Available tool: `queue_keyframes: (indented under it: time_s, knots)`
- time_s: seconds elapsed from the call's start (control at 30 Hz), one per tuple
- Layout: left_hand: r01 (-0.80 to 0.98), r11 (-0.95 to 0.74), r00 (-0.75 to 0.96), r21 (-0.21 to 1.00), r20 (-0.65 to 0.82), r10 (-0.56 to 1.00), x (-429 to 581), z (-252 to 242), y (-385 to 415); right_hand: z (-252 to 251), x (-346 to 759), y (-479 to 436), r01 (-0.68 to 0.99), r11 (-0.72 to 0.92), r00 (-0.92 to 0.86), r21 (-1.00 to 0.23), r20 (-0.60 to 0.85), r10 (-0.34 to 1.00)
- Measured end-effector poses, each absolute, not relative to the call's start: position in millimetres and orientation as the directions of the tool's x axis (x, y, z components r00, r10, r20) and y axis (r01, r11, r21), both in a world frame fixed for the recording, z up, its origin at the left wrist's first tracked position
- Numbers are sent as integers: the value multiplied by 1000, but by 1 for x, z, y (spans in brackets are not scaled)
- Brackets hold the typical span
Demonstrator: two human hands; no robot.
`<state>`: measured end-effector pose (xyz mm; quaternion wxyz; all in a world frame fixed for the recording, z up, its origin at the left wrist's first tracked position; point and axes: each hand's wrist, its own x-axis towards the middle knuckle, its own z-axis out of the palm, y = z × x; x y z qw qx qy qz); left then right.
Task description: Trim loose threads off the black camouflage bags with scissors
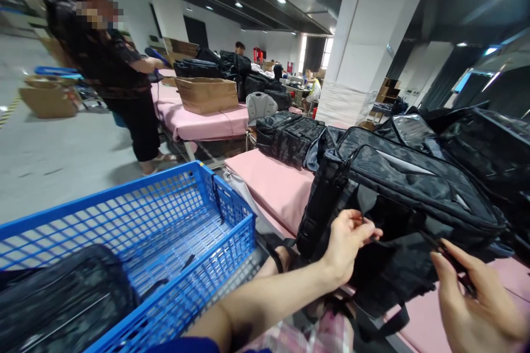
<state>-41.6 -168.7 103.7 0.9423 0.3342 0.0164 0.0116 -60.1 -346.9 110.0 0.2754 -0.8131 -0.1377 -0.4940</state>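
pink table (pixel 273 185): left hand (pixel 345 242) pinches backpack (pixel 408 198) (black)

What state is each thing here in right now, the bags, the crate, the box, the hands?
left hand: pinching the black backpack's edge
right hand: holding a thin dark tool
black backpack: lying flat on the pink table
blue crate: open, a black bag inside
cardboard box: open-topped

right hand (pixel 476 309): cut off by bottom edge
tool (pixel 449 262): thin, dark; kind unclear
crate (pixel 174 242): left part out of frame
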Motion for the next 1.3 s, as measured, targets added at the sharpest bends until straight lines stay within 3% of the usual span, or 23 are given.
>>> queue_keyframes:
  time_s: [0.2, 0.43, 0.53, 0.63, 0.77, 0.93, 1.03, 1.3]
  knots:
    - [209, 788, 951, 579, 66, -302, -41, 109, -147, 137, -53, -324, 589, -808, 392, -18, 880, 266]
    - [224, 768, 931, 600, 102, -351, -35, 109, -136, 147, -40, -300, 634, -751, 332, 186, 811, 482]
    - [257, 771, 926, 582, 80, -369, -33, 105, -136, 147, -37, -298, 619, -761, 344, 192, 805, 484]
    - [347, 775, 914, 528, -7, -405, -32, 102, -135, 146, -37, -305, 658, -747, 378, 94, 817, 435]
    - [265, 747, 958, 610, -76, -278, -31, 105, -135, 148, -39, -310, 698, -712, 368, 71, 818, 443]
    - [16, 649, 997, 761, 41, -72, -32, 117, -137, 151, -41, -300, 610, -742, 273, 278, 805, 526]
    - [-14, 616, 996, 787, 64, -58, -32, 120, -136, 150, -40, -296, 562, -754, 244, 340, 803, 544]
    - [-23, 602, 996, 798, 73, -58, -29, 111, -141, 149, -36, -293, 620, -733, 269, 280, 802, 534]
